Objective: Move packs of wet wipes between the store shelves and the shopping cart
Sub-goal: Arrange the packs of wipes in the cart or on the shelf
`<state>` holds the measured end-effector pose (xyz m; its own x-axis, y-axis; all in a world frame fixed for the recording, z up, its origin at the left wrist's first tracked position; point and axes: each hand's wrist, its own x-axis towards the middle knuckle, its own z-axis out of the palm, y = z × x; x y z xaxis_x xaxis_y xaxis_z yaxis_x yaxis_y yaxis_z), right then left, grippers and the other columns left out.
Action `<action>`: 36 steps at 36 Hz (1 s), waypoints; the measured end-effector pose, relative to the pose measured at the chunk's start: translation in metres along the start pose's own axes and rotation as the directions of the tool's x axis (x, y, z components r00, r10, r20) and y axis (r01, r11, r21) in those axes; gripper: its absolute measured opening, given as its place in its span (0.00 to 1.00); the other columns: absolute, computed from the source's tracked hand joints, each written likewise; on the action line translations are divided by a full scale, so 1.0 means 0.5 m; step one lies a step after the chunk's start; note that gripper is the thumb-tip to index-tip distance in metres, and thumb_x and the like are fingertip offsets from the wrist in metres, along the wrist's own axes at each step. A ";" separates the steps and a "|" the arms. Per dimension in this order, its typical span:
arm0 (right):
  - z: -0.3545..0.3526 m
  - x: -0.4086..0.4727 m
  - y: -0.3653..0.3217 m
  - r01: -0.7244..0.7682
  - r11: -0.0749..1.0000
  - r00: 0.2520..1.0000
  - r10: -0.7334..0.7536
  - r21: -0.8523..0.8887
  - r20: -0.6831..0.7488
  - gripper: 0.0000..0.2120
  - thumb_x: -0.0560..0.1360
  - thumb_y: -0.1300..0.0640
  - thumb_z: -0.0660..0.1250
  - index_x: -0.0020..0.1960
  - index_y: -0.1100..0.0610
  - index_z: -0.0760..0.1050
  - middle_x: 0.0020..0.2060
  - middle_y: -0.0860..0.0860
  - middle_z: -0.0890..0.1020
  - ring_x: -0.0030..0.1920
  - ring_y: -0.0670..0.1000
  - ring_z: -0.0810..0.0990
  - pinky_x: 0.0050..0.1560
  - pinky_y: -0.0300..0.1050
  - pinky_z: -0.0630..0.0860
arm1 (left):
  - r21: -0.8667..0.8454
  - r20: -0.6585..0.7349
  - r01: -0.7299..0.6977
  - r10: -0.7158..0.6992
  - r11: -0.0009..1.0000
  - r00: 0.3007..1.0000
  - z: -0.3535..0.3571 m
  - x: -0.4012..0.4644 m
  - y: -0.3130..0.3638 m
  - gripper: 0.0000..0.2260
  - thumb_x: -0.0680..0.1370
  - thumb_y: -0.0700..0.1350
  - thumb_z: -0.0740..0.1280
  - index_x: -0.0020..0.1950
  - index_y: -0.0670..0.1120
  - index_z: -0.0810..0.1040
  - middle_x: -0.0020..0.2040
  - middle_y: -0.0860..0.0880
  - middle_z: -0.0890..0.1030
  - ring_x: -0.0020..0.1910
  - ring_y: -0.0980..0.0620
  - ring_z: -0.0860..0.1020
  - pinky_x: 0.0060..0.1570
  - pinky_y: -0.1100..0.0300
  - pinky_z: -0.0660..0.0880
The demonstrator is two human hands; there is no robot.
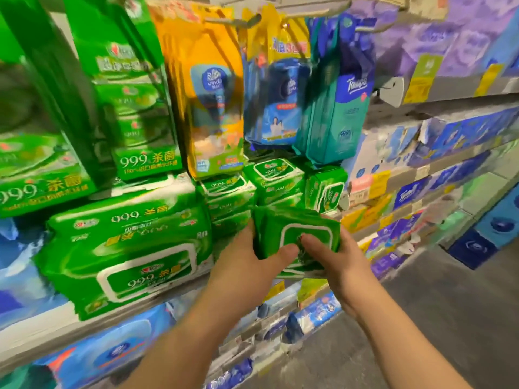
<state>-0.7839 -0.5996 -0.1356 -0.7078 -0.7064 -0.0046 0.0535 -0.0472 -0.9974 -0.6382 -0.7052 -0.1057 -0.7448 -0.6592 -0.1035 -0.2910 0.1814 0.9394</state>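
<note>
— Where is the small green soft-plastic pack of wet wipes [300, 237] held?

— It is gripped at the shelf edge [157, 307] by the left hand [241, 265] and right hand [334, 262], thumbs pressed on its white-rimmed flap; the fingers are curled behind, probably. Stacked small green packs [275, 178] are seen just behind it.

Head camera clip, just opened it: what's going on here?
A person stands at a store shelf of wet wipes, holding a small green pack in both hands. The left hand grips its left side with the thumb across the front; the right hand holds the right side, thumb on the white-edged flap. The pack is in the air just in front of the stacked small green packs, beside a large green pack lying on the shelf. No shopping cart is in view.
</note>
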 end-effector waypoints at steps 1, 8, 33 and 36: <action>0.001 0.013 0.002 0.001 1.000 1.000 -0.001 -0.010 0.028 0.27 0.67 0.58 0.80 0.63 0.53 0.75 0.48 0.52 0.88 0.47 0.52 0.87 0.39 0.41 0.81 | -0.014 -0.010 0.002 -0.002 1.000 1.000 -0.002 0.008 -0.002 0.14 0.76 0.61 0.72 0.54 0.68 0.68 0.43 0.70 0.75 0.38 0.74 0.75 0.31 0.78 0.69; 0.005 0.082 0.014 -0.010 1.000 0.985 0.012 -0.014 0.173 0.46 0.58 0.42 0.84 0.70 0.57 0.72 0.58 0.57 0.85 0.59 0.59 0.84 0.58 0.53 0.80 | 0.063 -0.138 -0.013 0.021 0.998 0.990 0.008 0.044 -0.026 0.27 0.66 0.72 0.65 0.64 0.70 0.68 0.60 0.64 0.78 0.64 0.56 0.75 0.64 0.49 0.74; -0.013 0.190 0.047 0.213 0.929 0.835 -0.012 -0.302 0.550 0.30 0.65 0.55 0.83 0.64 0.49 0.76 0.54 0.43 0.85 0.50 0.38 0.83 0.47 0.30 0.77 | -0.123 -0.573 0.122 -0.171 0.985 0.801 0.078 0.057 -0.008 0.31 0.67 0.45 0.76 0.61 0.70 0.68 0.50 0.75 0.80 0.54 0.74 0.78 0.60 0.67 0.74; -0.017 0.190 0.031 0.171 0.944 0.845 0.007 -0.282 0.535 0.32 0.66 0.58 0.82 0.66 0.50 0.72 0.55 0.42 0.81 0.50 0.39 0.80 0.44 0.23 0.71 | -0.123 -0.616 0.122 -0.172 0.985 0.769 0.089 0.052 0.003 0.38 0.73 0.43 0.76 0.75 0.63 0.61 0.57 0.75 0.76 0.54 0.80 0.73 0.53 0.80 0.68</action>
<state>-0.8561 -0.6614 -0.1519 -0.2205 -0.9750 0.0273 -0.2690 0.0339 -0.9625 -0.6848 -0.6898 -0.1216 -0.1523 -0.9875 -0.0396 -0.3035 0.0086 0.9528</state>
